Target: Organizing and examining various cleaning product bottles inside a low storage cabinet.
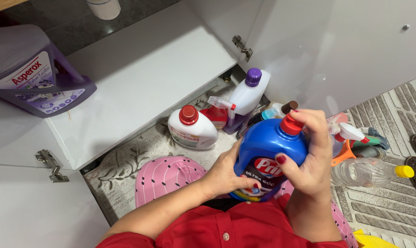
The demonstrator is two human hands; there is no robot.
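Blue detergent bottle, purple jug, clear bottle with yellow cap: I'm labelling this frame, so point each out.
Blue detergent bottle (267,147), head view, upper body.
Purple jug (38,76), head view, front label.
Clear bottle with yellow cap (362,172), head view, transparent body.

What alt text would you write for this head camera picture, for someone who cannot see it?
Seen from above, a person in a red shirt holds a blue bottle with a red cap: the left hand grips its lower part, the right hand wraps its neck. On the patterned rug beyond stand other cleaning bottles before an open white cabinet, where a purple jug sits.
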